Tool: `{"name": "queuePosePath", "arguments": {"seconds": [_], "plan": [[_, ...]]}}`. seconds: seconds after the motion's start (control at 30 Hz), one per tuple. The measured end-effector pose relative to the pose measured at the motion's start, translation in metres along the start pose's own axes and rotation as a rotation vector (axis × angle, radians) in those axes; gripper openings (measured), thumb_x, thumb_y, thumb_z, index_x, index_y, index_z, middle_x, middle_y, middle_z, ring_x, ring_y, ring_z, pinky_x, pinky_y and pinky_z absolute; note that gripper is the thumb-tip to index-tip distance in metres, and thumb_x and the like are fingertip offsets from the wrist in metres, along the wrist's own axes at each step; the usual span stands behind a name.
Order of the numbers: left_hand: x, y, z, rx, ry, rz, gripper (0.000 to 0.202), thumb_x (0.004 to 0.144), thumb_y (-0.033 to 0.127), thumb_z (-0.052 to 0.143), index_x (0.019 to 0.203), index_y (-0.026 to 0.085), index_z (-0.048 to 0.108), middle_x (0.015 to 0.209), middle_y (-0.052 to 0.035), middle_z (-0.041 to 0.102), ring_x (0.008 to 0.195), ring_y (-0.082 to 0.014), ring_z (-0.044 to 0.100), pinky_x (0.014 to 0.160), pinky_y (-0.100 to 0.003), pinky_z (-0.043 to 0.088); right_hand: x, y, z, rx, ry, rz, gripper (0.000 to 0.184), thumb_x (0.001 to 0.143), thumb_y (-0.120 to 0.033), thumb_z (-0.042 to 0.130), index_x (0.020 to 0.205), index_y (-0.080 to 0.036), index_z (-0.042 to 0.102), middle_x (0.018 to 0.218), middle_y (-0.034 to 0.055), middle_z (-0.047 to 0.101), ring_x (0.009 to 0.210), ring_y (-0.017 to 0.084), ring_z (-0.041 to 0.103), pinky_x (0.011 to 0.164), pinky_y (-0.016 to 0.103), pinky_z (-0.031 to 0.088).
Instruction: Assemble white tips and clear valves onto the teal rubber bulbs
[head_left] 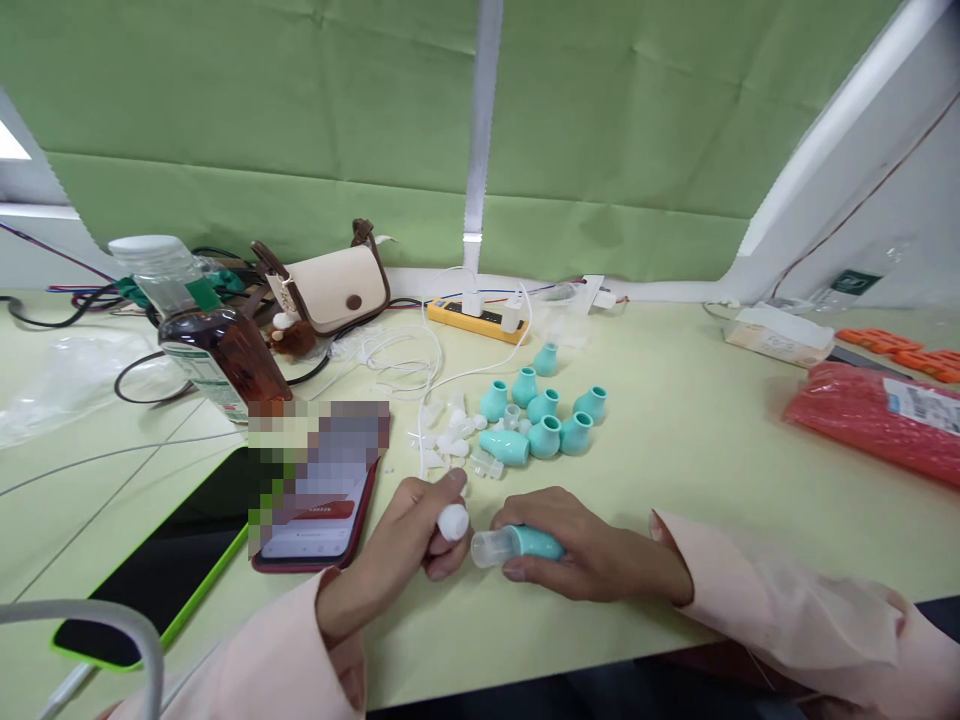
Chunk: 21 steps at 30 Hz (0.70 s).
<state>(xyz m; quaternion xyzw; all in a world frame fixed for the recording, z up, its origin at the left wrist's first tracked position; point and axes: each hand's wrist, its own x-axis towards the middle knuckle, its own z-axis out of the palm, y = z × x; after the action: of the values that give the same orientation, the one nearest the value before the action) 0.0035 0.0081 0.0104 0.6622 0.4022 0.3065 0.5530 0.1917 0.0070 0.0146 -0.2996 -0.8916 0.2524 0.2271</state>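
My left hand [424, 525] is closed on a small white plastic cap [453, 522], its round end facing me. Just to its right, my right hand [574, 545] wraps round a teal bulb-shaped piece [537, 543] with a clear plastic tube [493, 548] fitted at its left end. The tube's end points at the cap, with a small gap between them. Beyond the hands stands a group of teal bulb-shaped pieces [545, 437], mostly upright with open necks; one teal piece [504, 447] lies on its side. Small white and clear plastic parts [452, 440] are scattered beside them.
Two phones, one green-edged [161, 560] and one red-cased [322, 500], lie at left. Behind them are a brown bottle [225, 365], a cream handbag [341, 290] and a yellow power strip [476, 320] with white cables. A red bubble-wrapped package [862, 415] lies at right.
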Motion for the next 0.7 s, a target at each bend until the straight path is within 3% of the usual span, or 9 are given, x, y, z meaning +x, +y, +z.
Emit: {"name": "queuePosePath", "arguments": {"seconds": [0.07,0.17,0.23,0.3,0.4,0.53,0.6,0.7], "plan": [[0.001,-0.002,-0.002,0.067,0.093,0.034,0.051,0.088,0.039,0.016,0.043,0.019,0.025,0.034,0.0051,0.031,0.033,-0.0068,0.029,0.040,-0.021,0.029,0.000,0.004,0.000,-0.002,0.067,0.010,0.022,0.079,-0.036,0.045,0.088,-0.019,0.056,0.078,0.0042,0.062,0.070,0.015,0.056,0.065,0.026,0.043],[0.003,-0.007,-0.003,0.555,0.219,0.212,0.041,0.085,0.039,0.031,0.052,0.017,0.041,0.046,0.0023,0.044,0.042,-0.0101,0.042,0.045,-0.022,0.033,0.001,0.014,0.002,0.035,0.323,0.125,0.020,0.078,-0.037,0.046,0.085,-0.020,0.054,0.075,0.0040,0.061,0.069,0.016,0.055,0.064,0.027,0.043],[0.005,-0.010,-0.002,0.890,0.220,0.278,0.024,0.081,0.035,0.041,0.070,0.016,0.051,0.055,-0.0008,0.054,0.048,-0.0143,0.050,0.047,-0.024,0.037,0.003,0.020,0.005,0.121,0.436,0.203,0.020,0.078,-0.038,0.046,0.081,-0.019,0.053,0.067,0.0027,0.058,0.061,0.015,0.053,0.059,0.026,0.043],[0.008,-0.014,-0.001,1.085,0.200,0.258,0.017,0.080,0.025,0.044,0.091,0.014,0.050,0.064,-0.0040,0.060,0.056,-0.0188,0.057,0.049,-0.026,0.042,0.005,0.023,0.007,0.207,0.449,0.254,0.021,0.077,-0.038,0.047,0.076,-0.018,0.052,0.058,0.0003,0.054,0.052,0.012,0.049,0.053,0.025,0.042],[0.011,-0.017,-0.001,1.184,0.210,0.219,0.032,0.078,0.013,0.044,0.109,0.014,0.040,0.081,-0.0078,0.063,0.068,-0.0218,0.061,0.056,-0.030,0.047,0.008,0.023,0.009,0.181,0.426,0.282,0.019,0.075,-0.037,0.052,0.075,-0.018,0.054,0.059,-0.0005,0.055,0.053,0.012,0.050,0.054,0.024,0.042],[0.011,-0.017,-0.002,1.286,0.266,0.266,0.034,0.077,0.013,0.045,0.110,0.017,0.040,0.095,-0.0092,0.057,0.068,-0.0214,0.062,0.050,-0.029,0.048,0.009,0.022,0.012,0.076,0.375,0.262,0.018,0.075,-0.037,0.052,0.077,-0.021,0.057,0.070,0.0005,0.061,0.066,0.015,0.055,0.064,0.027,0.044],[0.009,-0.016,-0.002,1.299,0.342,0.345,0.025,0.079,0.015,0.042,0.104,0.017,0.044,0.093,-0.0081,0.056,0.066,-0.0196,0.061,0.048,-0.027,0.047,0.008,0.021,0.013,0.044,0.355,0.256,0.018,0.075,-0.038,0.052,0.079,-0.022,0.058,0.073,0.0009,0.062,0.069,0.016,0.056,0.065,0.027,0.044],[0.003,-0.012,-0.002,1.151,0.458,0.560,0.019,0.081,0.017,0.039,0.098,0.016,0.046,0.088,-0.0073,0.057,0.074,-0.0186,0.059,0.058,-0.027,0.047,0.006,0.018,0.014,-0.005,0.275,0.205,0.021,0.075,-0.039,0.052,0.083,-0.020,0.059,0.077,0.0028,0.064,0.071,0.016,0.057,0.065,0.027,0.043]]}}
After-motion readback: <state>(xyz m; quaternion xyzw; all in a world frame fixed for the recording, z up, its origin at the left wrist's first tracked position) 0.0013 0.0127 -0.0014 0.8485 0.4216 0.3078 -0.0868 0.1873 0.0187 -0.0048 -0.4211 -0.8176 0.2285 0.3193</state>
